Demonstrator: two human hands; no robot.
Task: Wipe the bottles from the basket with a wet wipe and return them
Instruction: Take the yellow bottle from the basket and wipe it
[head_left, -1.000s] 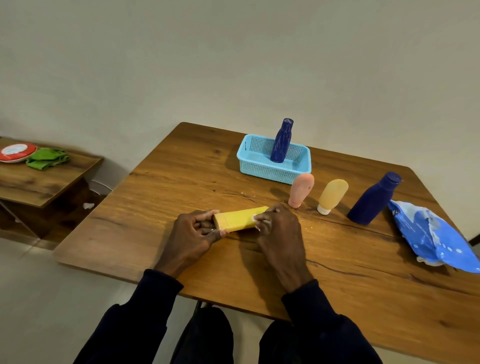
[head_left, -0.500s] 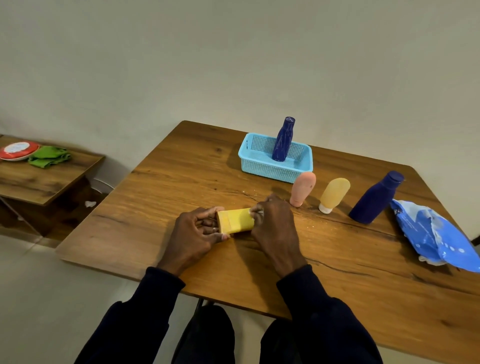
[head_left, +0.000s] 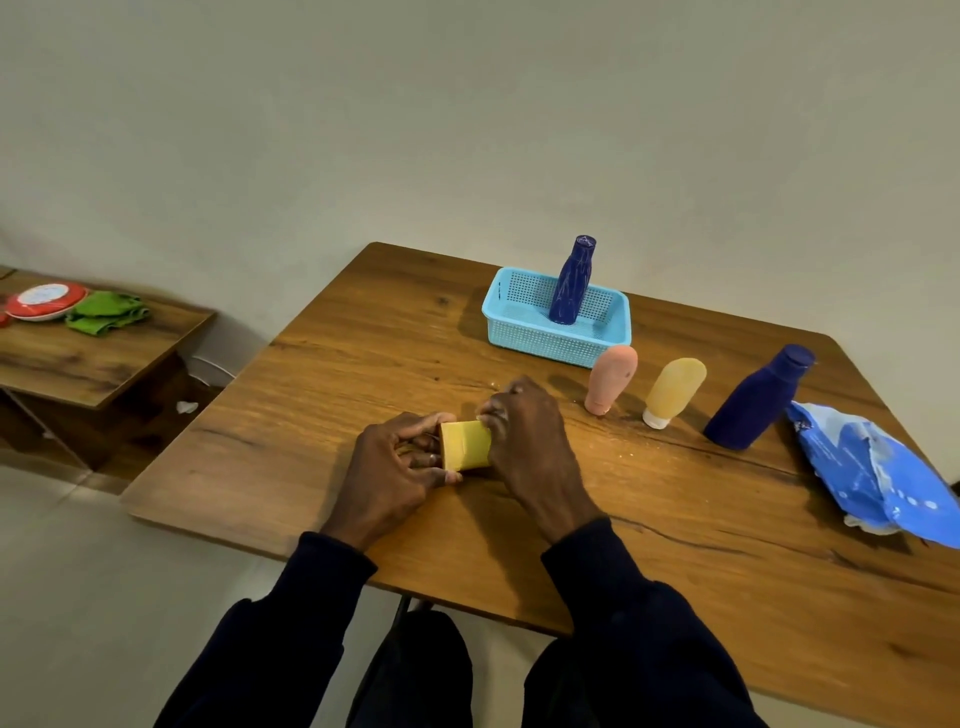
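A yellow bottle lies on its side near the table's front edge. My left hand grips its left end. My right hand is curled over its right part, hiding most of it; the wipe under the fingers is not visible. A slim dark blue bottle stands in the light blue basket at the back. A pink tube, a pale yellow tube and a wide dark blue bottle stand in a row on the table right of the basket.
A blue wet wipe pack lies at the table's right edge. A lower side table on the left holds a red and white plate and a green cloth.
My right hand has slid leftward along the yellow bottle toward my left hand, covering more of it. The left hand has kept its grip.
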